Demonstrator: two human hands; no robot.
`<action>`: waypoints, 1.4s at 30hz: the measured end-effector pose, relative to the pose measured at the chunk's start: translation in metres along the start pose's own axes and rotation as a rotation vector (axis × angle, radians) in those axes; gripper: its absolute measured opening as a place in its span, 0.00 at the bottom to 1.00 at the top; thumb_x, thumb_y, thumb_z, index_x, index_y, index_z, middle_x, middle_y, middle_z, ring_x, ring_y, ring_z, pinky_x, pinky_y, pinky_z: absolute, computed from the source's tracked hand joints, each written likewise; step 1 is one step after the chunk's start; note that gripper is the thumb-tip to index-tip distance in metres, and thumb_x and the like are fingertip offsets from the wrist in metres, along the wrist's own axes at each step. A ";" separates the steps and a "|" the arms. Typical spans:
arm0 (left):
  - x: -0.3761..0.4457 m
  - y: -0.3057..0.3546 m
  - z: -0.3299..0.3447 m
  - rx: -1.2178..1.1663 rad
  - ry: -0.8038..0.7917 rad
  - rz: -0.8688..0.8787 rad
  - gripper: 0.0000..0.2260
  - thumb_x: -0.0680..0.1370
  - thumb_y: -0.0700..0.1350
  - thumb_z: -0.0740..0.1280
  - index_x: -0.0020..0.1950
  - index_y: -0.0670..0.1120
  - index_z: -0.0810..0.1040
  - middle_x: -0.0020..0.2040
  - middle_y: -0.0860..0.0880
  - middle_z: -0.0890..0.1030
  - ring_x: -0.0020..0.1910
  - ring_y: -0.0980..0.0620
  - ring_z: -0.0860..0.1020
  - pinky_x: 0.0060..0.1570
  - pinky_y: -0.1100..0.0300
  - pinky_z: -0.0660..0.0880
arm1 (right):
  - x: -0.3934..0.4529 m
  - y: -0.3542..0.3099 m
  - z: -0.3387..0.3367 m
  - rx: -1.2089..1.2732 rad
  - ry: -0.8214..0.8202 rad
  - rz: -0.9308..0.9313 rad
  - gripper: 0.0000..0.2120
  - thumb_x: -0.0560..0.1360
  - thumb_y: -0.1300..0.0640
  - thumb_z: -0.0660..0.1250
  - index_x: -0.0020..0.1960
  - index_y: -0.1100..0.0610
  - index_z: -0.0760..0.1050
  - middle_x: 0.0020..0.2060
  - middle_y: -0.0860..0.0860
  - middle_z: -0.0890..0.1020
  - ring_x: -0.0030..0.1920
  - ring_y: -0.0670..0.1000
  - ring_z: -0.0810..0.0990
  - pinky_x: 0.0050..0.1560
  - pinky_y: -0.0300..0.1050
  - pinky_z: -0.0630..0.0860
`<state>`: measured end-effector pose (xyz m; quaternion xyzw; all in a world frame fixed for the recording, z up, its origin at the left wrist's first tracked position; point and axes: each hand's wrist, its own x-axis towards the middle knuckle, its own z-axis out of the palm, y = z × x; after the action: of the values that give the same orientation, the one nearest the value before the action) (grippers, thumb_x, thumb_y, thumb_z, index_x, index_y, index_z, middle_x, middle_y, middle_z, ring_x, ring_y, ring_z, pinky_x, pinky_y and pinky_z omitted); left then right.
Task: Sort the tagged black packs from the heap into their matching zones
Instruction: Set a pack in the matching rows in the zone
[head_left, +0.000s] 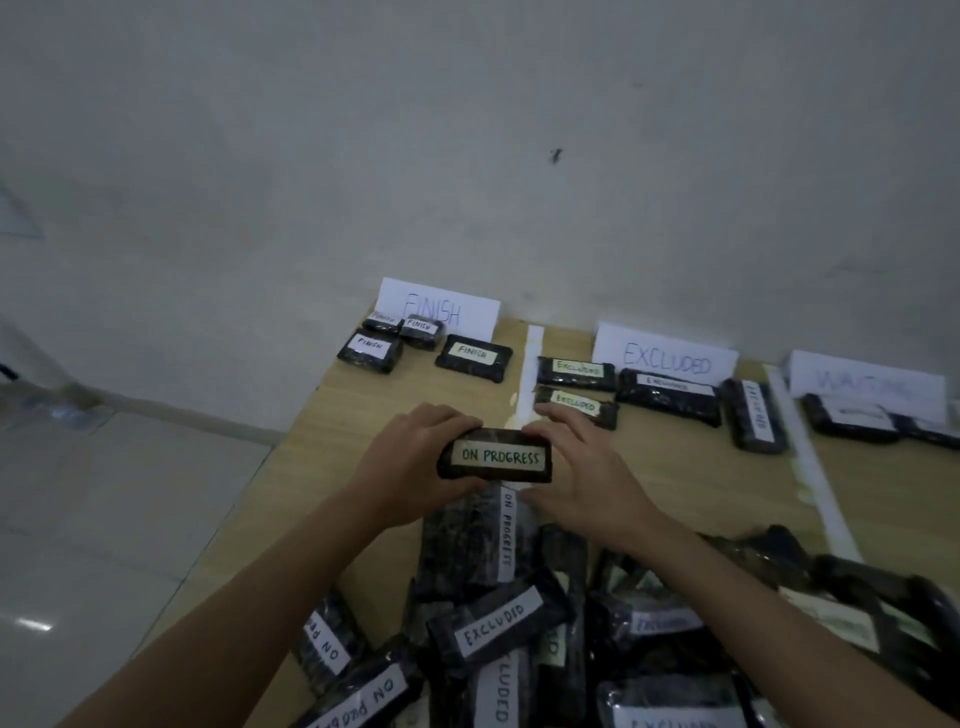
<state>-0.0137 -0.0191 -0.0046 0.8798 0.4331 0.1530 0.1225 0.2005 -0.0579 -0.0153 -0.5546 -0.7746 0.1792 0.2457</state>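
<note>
Hands up w/ "ON PROGRESS" pack (494, 457): left hand (415, 462) grips its end, right hand (582, 467) fingers loose, touching other end, above heap (571, 623).

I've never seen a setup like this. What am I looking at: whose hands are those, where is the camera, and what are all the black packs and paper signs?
There is no robot here. One camera sits on a person's head and looks down at their own hands. The left hand grips a black pack tagged ON PROGRESS; the right hand touches its other end with its fingers. Below lies a heap of tagged packs on a wooden table. By the wall stand paper signs: FINISH, EXCLUDED and one that seems to read WAITING, each with matching packs before it. No ON PROGRESS sign is in view.
</note>
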 end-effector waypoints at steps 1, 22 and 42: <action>0.006 0.006 0.004 0.012 -0.025 0.020 0.29 0.67 0.61 0.63 0.60 0.45 0.76 0.52 0.46 0.81 0.49 0.45 0.78 0.45 0.49 0.77 | -0.003 0.003 -0.001 -0.114 0.013 -0.069 0.28 0.64 0.53 0.77 0.62 0.57 0.73 0.65 0.53 0.72 0.64 0.52 0.71 0.64 0.49 0.69; 0.156 0.273 0.132 0.015 -0.394 0.284 0.43 0.70 0.64 0.65 0.75 0.46 0.51 0.75 0.47 0.59 0.73 0.48 0.60 0.68 0.53 0.61 | -0.211 0.191 -0.171 -0.432 0.106 0.420 0.28 0.67 0.57 0.70 0.65 0.61 0.69 0.60 0.58 0.73 0.57 0.59 0.74 0.46 0.54 0.78; 0.216 0.491 0.252 0.136 -0.648 0.294 0.37 0.75 0.62 0.60 0.76 0.45 0.48 0.76 0.47 0.55 0.74 0.48 0.57 0.68 0.51 0.58 | -0.310 0.431 -0.299 -0.576 -0.226 0.676 0.28 0.74 0.69 0.60 0.73 0.60 0.58 0.70 0.57 0.63 0.70 0.57 0.61 0.63 0.53 0.69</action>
<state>0.5616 -0.1592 -0.0316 0.9416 0.2501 -0.1469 0.1710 0.7880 -0.2123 -0.0649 -0.7990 -0.5902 0.0862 -0.0769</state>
